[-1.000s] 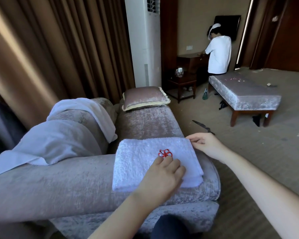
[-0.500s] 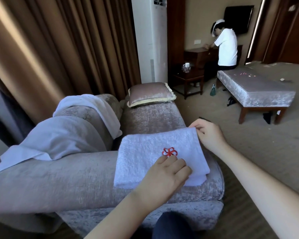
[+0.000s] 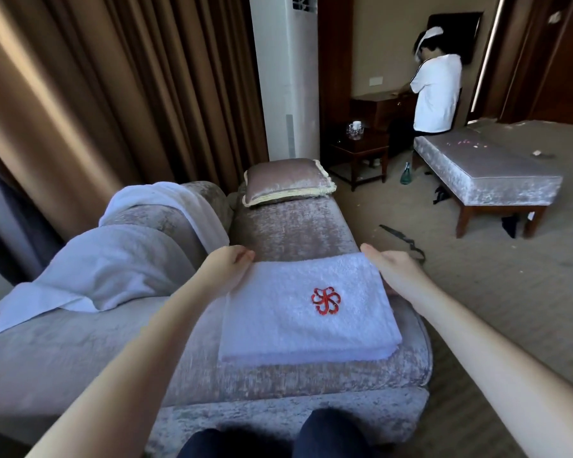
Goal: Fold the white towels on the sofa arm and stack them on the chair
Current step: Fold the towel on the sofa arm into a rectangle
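Head view, left to right: unfolded towels [image 3: 113, 262] lie draped over the sofa back, waiting their turn. Next comes the left hand [image 3: 227, 264], its fingers curled around the far left corner of the folded towel [image 3: 298, 328], gripping it. That towel sits flat on the sofa arm [image 3: 311, 378], red emblem [image 3: 325, 301] facing up. The right hand [image 3: 389, 272] lies along the far right edge with its thumb on top, but its fingers are hidden below the cloth, so I cannot tell whether it is gripping.

The fold looks finished, so the step in hand is probably the lift. Both hands should slide fully underneath and rise together, keeping the towel level so the layers stay square. Pinching the top layer alone would likely open the fold.
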Demonstrator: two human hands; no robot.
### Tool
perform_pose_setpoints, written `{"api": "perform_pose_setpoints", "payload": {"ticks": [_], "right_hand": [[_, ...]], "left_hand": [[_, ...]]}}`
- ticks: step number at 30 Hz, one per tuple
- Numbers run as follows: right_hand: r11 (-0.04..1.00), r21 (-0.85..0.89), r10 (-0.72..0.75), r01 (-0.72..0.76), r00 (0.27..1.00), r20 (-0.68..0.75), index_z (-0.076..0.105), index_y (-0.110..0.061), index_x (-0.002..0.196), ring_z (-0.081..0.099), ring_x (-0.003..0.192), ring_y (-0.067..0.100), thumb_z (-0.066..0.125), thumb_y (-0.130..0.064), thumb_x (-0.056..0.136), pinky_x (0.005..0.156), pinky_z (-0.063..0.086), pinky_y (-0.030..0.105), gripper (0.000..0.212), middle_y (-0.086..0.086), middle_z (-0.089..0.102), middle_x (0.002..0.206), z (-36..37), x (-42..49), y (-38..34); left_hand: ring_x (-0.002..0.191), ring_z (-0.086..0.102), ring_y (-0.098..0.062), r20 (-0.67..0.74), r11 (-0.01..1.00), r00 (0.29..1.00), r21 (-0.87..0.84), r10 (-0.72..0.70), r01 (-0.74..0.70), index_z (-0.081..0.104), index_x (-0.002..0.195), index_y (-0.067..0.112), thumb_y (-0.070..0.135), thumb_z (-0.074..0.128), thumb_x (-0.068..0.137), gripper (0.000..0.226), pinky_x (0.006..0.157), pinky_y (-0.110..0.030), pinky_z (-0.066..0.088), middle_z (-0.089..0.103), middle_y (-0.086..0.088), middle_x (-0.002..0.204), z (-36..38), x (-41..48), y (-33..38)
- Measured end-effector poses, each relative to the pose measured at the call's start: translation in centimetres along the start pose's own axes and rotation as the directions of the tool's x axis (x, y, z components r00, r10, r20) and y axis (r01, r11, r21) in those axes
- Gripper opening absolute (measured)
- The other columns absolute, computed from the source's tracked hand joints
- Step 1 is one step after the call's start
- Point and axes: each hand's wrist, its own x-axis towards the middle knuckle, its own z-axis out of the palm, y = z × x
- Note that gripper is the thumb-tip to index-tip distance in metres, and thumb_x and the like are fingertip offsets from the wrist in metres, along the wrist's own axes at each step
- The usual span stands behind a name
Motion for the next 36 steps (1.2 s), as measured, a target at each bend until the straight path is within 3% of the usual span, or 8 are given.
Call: {"api": "perform_pose_setpoints", "payload": {"ticks": [3, 7, 15, 20, 23, 28, 31, 36], "right_hand": [[0.965, -0.243, -0.11, 0.096, 0.993, -0.046, 0.029, -0.017, 0.059, 0.026, 0.049, 0.014, 0.057, -0.027, 0.095, 0.049, 0.016, 0.028, 0.047, -0.001, 0.027, 0.056, 1.3, -0.6, -0.5], [0.889, -0.446, -0.191, 0.102, 0.969, -0.159, 0.056, -0.004, 0.091, 0.051, 0.075, 0.025, 0.04, -0.022, 0.103, 0.056, 0.028, 0.033, 0.027, 0.006, 0.054, 0.08, 2.1, -1.7, -1.1], [0.792, -0.601, -0.255, 0.109, 0.953, -0.163, 0.053, -0.002, 0.123, 0.053, 0.098, 0.029, 0.03, -0.024, 0.105, 0.073, 0.037, 0.034, 0.036, 0.014, 0.056, 0.115, 3.1, -2.4, -0.6], [0.754, -0.65, -0.252, 0.1, 0.957, -0.145, 0.045, -0.01, 0.133, 0.055, 0.107, 0.031, 0.036, -0.03, 0.104, 0.076, 0.043, 0.037, 0.037, 0.011, 0.053, 0.129, 2.6, -3.1, -1.2], [0.684, -0.702, -0.413, 0.197, 0.898, -0.151, 0.041, -0.012, 0.14, 0.045, 0.122, 0.027, 0.04, -0.033, 0.102, 0.092, 0.041, 0.038, 0.043, 0.006, 0.043, 0.14, 2.3, -5.0, -1.6], [0.525, -0.756, -0.519, 0.39, 0.851, 0.079, 0.057, -0.013, 0.131, 0.048, 0.13, 0.024, 0.021, -0.058, 0.093, 0.102, 0.042, 0.04, 0.069, 0.003, 0.054, 0.138, 5.1, -6.2, -0.1], [0.623, -0.696, -0.41, 0.358, 0.907, 0.099, 0.039, -0.02, 0.146, 0.022, 0.146, 0.015, 0.003, -0.077, 0.084, 0.116, 0.025, 0.036, 0.092, -0.003, 0.032, 0.156, 5.7, -5.5, 2.0], [0.658, -0.638, -0.461, 0.4, 0.884, 0.079, 0.036, -0.019, 0.149, 0.015, 0.148, 0.012, 0.02, -0.066, 0.089, 0.116, 0.011, 0.024, 0.077, -0.004, 0.026, 0.158, 6.0, -5.7, 2.4]], "left_hand": [[0.079, 0.061, -0.028, 0.093, 0.985, 0.994, -0.159, -0.048, 0.062, 0.068, 0.095, -0.005, 0.029, 0.047, 0.102, 0.039, 0.073, -0.038, 0.048, 0.064, -0.017, 0.083, -0.9, 0.4, 0.1], [0.066, 0.05, -0.022, 0.112, 0.969, 0.994, -0.242, -0.02, 0.047, 0.059, 0.091, -0.01, 0.03, 0.044, 0.103, 0.044, 0.064, -0.033, 0.039, 0.05, -0.011, 0.071, -1.3, 0.5, 0.3], [0.072, 0.056, -0.027, -0.217, 0.974, 0.975, 0.226, 0.047, 0.003, 0.053, 0.077, 0.006, 0.034, 0.045, 0.098, 0.036, 0.072, -0.037, 0.043, 0.058, -0.005, 0.067, 1.6, 1.4, -1.3], [0.095, 0.052, -0.027, -0.327, 0.984, 0.945, 0.176, 0.021, 0.039, 0.054, 0.093, 0.011, 0.04, 0.047, 0.097, 0.03, 0.077, -0.038, 0.04, 0.06, -0.003, 0.089, 3.1, 0.8, -1.7], [0.099, 0.051, -0.028, -0.414, 0.973, 0.886, 0.179, 0.212, -0.149, 0.058, 0.106, 0.011, 0.04, 0.047, 0.096, 0.033, 0.078, -0.038, 0.042, 0.058, -0.005, 0.106, 2.4, -1.5, -1.3], [0.129, 0.05, -0.032, -0.188, 0.872, 0.865, 0.265, 0.465, -0.411, 0.059, 0.131, 0.012, 0.049, 0.035, 0.095, 0.057, 0.108, -0.048, 0.04, 0.057, -0.009, 0.137, 6.0, -6.5, -1.6], [0.142, 0.034, -0.028, -0.167, 0.864, 0.878, 0.33, 0.449, -0.379, 0.043, 0.147, 0.019, 0.058, 0.025, 0.098, 0.065, 0.115, -0.046, 0.026, 0.041, -0.006, 0.152, 7.3, -7.2, -2.8], [0.145, 0.027, -0.027, -0.136, 0.847, 0.872, 0.346, 0.471, -0.404, 0.038, 0.149, 0.02, 0.063, 0.019, 0.098, 0.07, 0.118, -0.043, 0.018, 0.034, -0.007, 0.155, 7.2, -7.6, -2.7]]}}
